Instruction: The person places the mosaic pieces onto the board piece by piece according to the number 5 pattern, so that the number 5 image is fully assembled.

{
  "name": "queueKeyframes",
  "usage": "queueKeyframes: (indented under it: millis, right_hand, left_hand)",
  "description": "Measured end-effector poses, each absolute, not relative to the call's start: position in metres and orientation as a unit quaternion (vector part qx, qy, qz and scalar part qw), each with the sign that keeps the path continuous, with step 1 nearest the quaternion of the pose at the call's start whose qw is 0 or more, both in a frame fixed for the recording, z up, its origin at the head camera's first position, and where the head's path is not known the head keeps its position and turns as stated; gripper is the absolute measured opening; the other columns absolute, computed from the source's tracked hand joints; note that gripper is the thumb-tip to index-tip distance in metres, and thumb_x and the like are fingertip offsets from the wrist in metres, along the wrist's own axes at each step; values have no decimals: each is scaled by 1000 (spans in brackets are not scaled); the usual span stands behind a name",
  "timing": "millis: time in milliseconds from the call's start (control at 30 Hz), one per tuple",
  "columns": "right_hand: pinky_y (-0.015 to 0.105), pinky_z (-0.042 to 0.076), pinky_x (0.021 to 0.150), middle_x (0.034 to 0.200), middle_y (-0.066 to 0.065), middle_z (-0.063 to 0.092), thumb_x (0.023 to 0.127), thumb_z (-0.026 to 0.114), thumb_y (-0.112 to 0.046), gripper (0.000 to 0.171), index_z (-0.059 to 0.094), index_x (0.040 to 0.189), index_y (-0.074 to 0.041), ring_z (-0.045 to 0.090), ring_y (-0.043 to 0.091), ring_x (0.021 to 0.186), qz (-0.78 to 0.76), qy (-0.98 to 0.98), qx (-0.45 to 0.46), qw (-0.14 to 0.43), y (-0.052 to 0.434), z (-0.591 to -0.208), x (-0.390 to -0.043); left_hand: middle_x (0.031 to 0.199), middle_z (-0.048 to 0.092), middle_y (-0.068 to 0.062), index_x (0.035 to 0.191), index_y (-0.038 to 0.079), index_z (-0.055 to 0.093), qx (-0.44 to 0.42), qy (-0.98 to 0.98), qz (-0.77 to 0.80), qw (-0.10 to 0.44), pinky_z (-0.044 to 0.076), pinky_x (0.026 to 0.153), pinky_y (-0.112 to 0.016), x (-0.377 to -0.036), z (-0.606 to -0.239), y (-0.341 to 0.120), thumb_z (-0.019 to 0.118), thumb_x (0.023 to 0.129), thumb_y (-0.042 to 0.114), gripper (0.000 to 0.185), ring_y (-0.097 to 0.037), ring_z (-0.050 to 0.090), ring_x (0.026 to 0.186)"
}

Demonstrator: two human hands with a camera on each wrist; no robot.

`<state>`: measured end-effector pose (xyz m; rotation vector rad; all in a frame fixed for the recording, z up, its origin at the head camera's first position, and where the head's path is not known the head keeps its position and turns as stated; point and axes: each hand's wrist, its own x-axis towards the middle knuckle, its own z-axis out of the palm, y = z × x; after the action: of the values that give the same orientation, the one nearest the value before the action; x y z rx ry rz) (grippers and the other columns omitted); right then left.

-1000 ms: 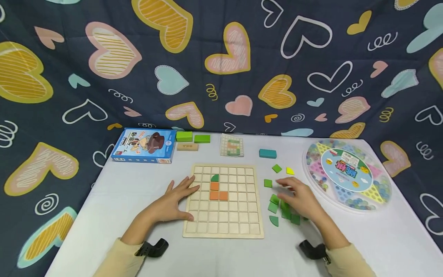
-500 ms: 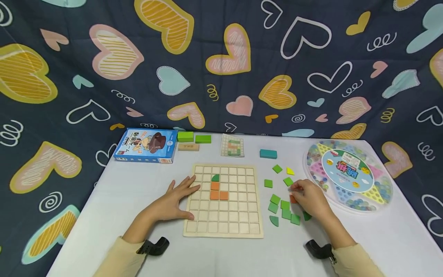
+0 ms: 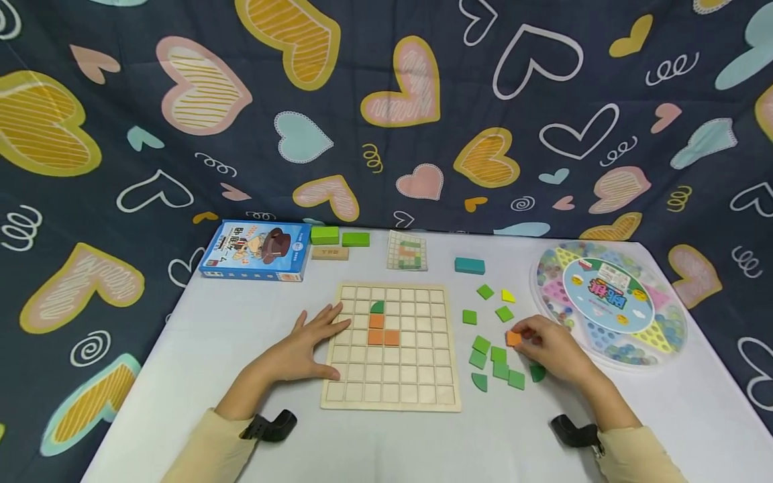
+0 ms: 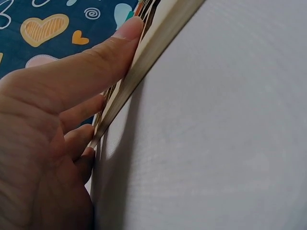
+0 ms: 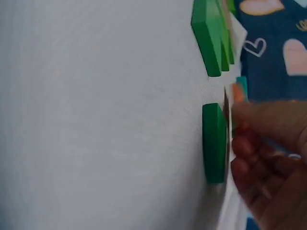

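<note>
A wooden grid board (image 3: 417, 377) lies flat in the middle of the head view. In its cells sit a green quarter-round tile (image 3: 377, 307) and three orange square tiles (image 3: 392, 337). With fingers spread, my left hand (image 3: 304, 347) rests on the board's left edge; the left wrist view shows the thumb (image 4: 86, 72) on the rim. Right of the board, my right hand (image 3: 557, 347) pinches an orange tile (image 3: 513, 338) between thumb and fingertips. Near that hand lies a dark green tile (image 5: 214, 143), with several green tiles (image 3: 500, 369) to its left.
A pattern card (image 3: 407, 251) lies behind the board, with a teal block (image 3: 470, 265) to its right. At back left are a blue box (image 3: 256, 250), green blocks (image 3: 325, 235) and a wooden block (image 3: 330, 253). A round marble game (image 3: 546, 322) stands at right.
My right hand has moved right and slightly nearer, away from the green tiles, and now pinches an orange tile. My left hand has stayed on the board's edge.
</note>
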<state>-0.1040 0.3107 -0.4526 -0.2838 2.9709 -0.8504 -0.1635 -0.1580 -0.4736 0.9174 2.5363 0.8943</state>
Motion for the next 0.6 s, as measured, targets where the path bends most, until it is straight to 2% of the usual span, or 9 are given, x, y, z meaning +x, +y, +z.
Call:
queueKeyframes:
  millis: [167, 367, 600]
  right_hand:
    - [27, 54, 73, 98, -2, 65, 82, 73, -12, 24, 68, 105, -9, 60, 12, 84, -308, 938, -157, -17, 263, -443, -117]
    - [26, 53, 75, 102, -2, 63, 85, 70, -17, 23, 69, 108, -12, 60, 11, 88, -315, 915, -250, 32, 185, -444, -138]
    - [26, 51, 74, 98, -2, 62, 85, 71, -16, 19, 69, 103, -10, 56, 9, 84, -241, 926, -286, 42, 151, -450, -149]
  left_hand:
    - [159, 14, -10, 145, 12, 39, 327, 880, 315, 141, -3, 111, -65, -166, -473, -159, 82, 65, 48, 98, -33, 8, 147]
    - [159, 15, -11, 145, 13, 39, 332, 877, 319, 138, -2, 111, -66, -166, -476, -159, 81, 66, 49, 96, -35, 10, 146]
    - [159, 15, -11, 145, 12, 40, 330, 877, 319, 142, -3, 111, -66, -163, -473, -159, 81, 66, 48, 96, -35, 10, 146]
